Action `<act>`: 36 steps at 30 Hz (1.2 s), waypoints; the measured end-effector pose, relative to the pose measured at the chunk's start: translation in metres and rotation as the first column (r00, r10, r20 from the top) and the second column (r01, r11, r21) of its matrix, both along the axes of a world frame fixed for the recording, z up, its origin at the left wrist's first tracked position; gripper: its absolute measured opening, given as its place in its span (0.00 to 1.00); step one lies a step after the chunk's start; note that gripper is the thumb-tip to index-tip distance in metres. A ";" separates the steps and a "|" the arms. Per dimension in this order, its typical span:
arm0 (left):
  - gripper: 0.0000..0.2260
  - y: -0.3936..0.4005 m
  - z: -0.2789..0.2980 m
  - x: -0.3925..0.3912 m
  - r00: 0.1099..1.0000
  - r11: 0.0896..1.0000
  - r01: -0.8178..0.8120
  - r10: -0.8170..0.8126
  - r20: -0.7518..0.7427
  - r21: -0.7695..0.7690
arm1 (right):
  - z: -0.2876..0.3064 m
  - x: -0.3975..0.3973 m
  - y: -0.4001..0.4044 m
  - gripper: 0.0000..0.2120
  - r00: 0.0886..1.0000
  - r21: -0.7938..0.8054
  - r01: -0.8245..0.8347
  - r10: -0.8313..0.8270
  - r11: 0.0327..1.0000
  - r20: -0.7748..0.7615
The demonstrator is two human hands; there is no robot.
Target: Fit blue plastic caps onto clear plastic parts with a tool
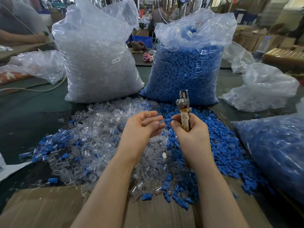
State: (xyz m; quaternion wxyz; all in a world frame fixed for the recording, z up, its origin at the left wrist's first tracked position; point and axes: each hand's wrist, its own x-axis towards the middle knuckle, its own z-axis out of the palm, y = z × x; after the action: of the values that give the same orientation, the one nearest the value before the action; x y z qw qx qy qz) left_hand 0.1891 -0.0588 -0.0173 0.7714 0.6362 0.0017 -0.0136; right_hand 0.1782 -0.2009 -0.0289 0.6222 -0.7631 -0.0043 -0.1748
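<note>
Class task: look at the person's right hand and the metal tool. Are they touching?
Touching. The head view shows the right hand with fingers curled round the tool's wrapped handle.
</note>
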 end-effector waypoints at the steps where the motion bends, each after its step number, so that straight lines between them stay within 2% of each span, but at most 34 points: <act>1: 0.10 0.000 0.000 0.000 1.000 1.000 -0.018 0.018 -0.014 -0.010 | 0.000 0.000 0.000 0.07 1.000 0.009 0.001 -0.001 1.000 0.009; 10: 0.06 -0.005 -0.002 -0.002 0.989 0.984 -0.123 0.111 -0.093 -0.129 | -0.003 0.001 0.005 0.07 0.999 -0.048 -0.005 0.007 0.999 0.043; 15: 0.05 -0.006 0.000 -0.003 0.990 0.978 -0.104 0.085 -0.112 -0.180 | -0.004 0.000 0.005 0.06 0.997 -0.098 0.032 -0.026 0.995 0.067; 21: 0.05 -0.010 0.004 -0.006 0.995 0.990 -0.064 0.053 -0.086 -0.128 | -0.006 0.001 0.007 0.06 0.991 -0.103 0.110 -0.102 0.989 0.082; 26: 0.05 -0.012 0.005 -0.006 0.994 0.993 -0.105 0.103 -0.037 -0.051 | -0.004 -0.001 0.010 0.05 0.985 -0.157 0.156 -0.140 0.975 0.105; 36: 0.07 -0.012 0.005 -0.008 0.981 0.975 -0.177 0.165 0.099 0.135 | -0.003 0.000 0.010 0.03 0.991 -0.193 0.127 -0.114 0.973 0.076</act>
State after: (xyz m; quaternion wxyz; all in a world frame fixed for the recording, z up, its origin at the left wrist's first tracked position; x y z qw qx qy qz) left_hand 0.1812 -0.0712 -0.0118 0.7213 0.6875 0.0239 0.0808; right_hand 0.1780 -0.1904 -0.0324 0.5311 -0.8138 0.0046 -0.2357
